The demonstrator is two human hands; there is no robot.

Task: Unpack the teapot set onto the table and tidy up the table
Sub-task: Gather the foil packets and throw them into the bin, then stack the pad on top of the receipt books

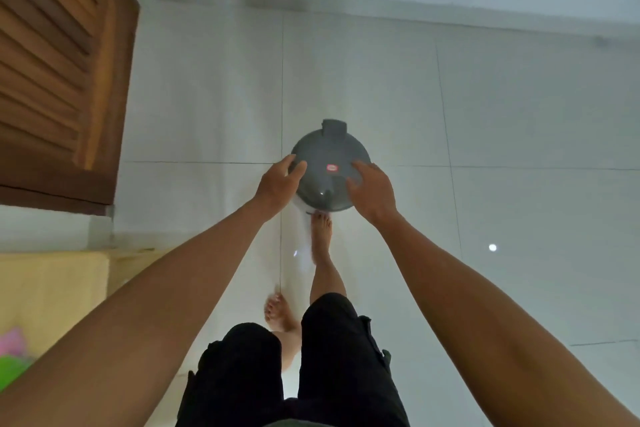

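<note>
I look straight down at a round grey bin [329, 156] with a domed lid, a small red label on top and a hinge tab on its far side. A white part shows under the lid's near edge. My left hand [278, 182] grips the lid's left rim and my right hand [372, 191] presses on its right side. The bin is out in front of me at arm's length; I cannot tell whether it rests on the floor or is lifted. No teapot set or table is in view.
Glossy white floor tiles [519, 107] spread all around, with my bare feet [320, 232] just behind the bin. A brown louvred wooden door [59, 73] stands at the left. A yellowish surface [52, 295] with pink and green things lies at the lower left.
</note>
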